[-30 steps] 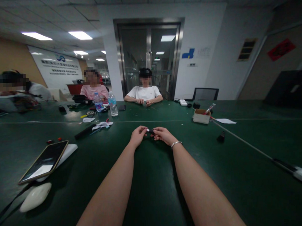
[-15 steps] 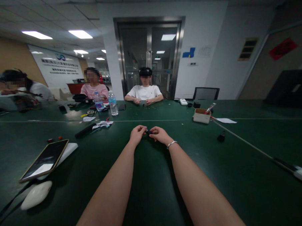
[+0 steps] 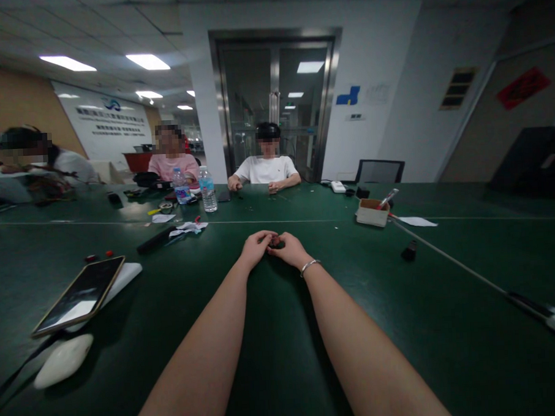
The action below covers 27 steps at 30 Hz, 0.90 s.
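Observation:
Over the middle of the green table [image 3: 283, 330], my left hand [image 3: 256, 248] and my right hand [image 3: 290, 250] meet at the fingertips. Between them is a small dark object [image 3: 274, 242], mostly covered by the fingers, so its shape is hard to tell. Both hands have their fingers pinched on it. A silver bracelet [image 3: 310, 267] circles my right wrist.
Left of my arms lie a phone [image 3: 81, 296], a white rounded object [image 3: 64, 361] and a black tool [image 3: 156, 239]. Two bottles [image 3: 208, 189] stand farther back. To the right are a small box [image 3: 372, 213], a black piece [image 3: 409, 251] and a cable. People sit across the table.
My right hand has shifted slightly left, closer to my left hand, and the dark object is more covered. Across the table, a person's hand has moved away from the other one.

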Available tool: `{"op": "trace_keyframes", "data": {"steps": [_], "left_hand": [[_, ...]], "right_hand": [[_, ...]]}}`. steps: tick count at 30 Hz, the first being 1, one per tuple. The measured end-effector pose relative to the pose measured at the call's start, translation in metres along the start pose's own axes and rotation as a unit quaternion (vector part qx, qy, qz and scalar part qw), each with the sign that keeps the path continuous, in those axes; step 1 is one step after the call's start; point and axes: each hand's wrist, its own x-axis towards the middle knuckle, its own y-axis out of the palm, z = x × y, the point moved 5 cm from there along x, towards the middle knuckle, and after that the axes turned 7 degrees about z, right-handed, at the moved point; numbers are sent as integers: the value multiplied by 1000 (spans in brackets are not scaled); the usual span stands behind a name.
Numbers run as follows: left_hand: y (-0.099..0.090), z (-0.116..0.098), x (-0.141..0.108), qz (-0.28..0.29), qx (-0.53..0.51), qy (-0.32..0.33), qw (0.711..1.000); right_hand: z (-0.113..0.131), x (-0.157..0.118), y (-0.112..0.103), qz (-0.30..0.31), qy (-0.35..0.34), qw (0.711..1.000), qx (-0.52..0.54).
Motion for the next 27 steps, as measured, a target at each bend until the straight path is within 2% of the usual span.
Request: {"op": "trace_keyframes", "data": {"steps": [4, 10, 13, 16, 18, 22, 27], "left_hand": [[-1, -3, -1, 22, -25, -5, 999], [-2, 2, -1, 1, -15, 9, 1000], [-4, 2, -2, -32, 57, 8, 998], [-6, -3, -4, -68, 162, 13, 984], [-6, -7, -5, -76, 197, 13, 977], [-6, -5, -6, -79, 174, -8, 982], [-10, 8, -2, -80, 112, -37, 990]], "right_hand": [[4, -2, 0, 6, 4, 998, -70], [3, -4, -2, 0, 36, 996, -81], [4, -4, -1, 11, 42, 994, -101], [6, -3, 0, 13, 35, 992, -123], [7, -4, -1, 4, 27, 991, -131], [7, -6, -3, -14, 4, 996, -94], [7, -7, -3, -25, -28, 999, -22]]}}
